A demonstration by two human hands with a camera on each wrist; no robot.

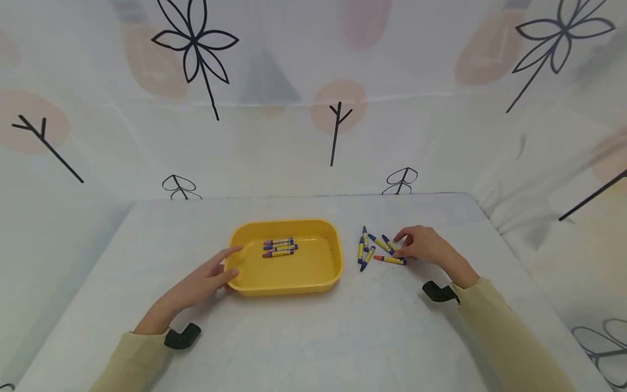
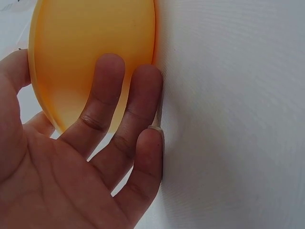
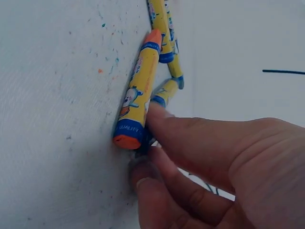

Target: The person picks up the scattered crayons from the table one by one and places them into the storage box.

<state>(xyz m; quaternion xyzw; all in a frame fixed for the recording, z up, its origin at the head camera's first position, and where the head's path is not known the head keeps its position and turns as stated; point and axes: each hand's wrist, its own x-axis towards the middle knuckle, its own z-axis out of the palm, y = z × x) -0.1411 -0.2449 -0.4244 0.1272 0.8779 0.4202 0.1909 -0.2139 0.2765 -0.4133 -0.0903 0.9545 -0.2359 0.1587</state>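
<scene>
The left hand [image 1: 203, 279] gripped one yellow tray [image 1: 289, 275] with four crayons [image 1: 279, 253], lower centre; the right hand [image 1: 428, 246], grip unclear, was among six-plus loose crayons [image 1: 390, 261], right of centre.

with the yellow tray [image 1: 313, 269] as our clock, we have lots of room on the white table [image 1: 313, 343] at 6 o'clock. at 12 o'clock there is a strip of table, then the cloth wall [image 1: 274, 158] stops us. the left hand [image 1: 208, 279] blocks 9 o'clock, touching the rim. at 3 o'clock we could use a thin gap before the loose crayons [image 1: 380, 244], but past them the right hand [image 1: 425, 245] is in the way. inside, we must miss the crayons in the tray [image 1: 280, 253], toward 11 o'clock.
</scene>
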